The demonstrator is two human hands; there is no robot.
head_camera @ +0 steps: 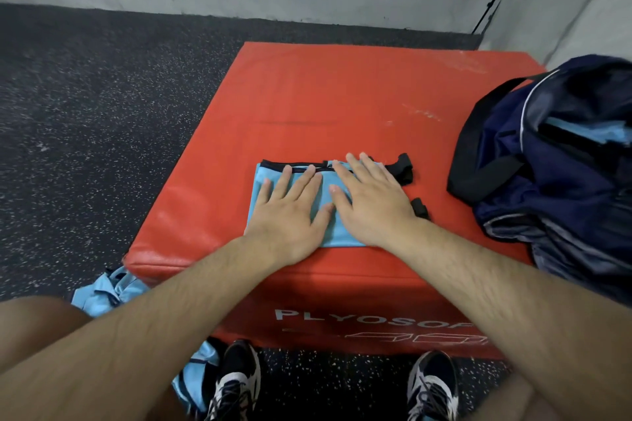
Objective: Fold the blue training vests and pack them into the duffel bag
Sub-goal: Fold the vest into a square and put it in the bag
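- The left hand (290,215) is laid flat, palm down, fingers straight and slightly spread, on the left half of a folded blue vest (338,236).
- The right hand (372,202) is laid flat in the same way just beside it, fingers straight and apart, on the right half; nothing is gripped by either hand.
- The thumbs of the 2 hands nearly meet over the middle of the vest.
- The vest is pressed under both palms onto the red padded bench (342,96), with its dark-trimmed edge beyond the fingertips.
- 2 black straps (405,167) are seen just right of the right hand, on the bench top.
- The navy duffel bag (547,161) is set on the bench well to the right of the right hand, its top open.
- Light blue fabric (591,133) is visible inside the bag.
- More blue vests (106,290) are heaped on the speckled floor (102,113), below and to the left of the left hand.
- 2 shoes (236,383) are seen below the forearms, in front of the bench.
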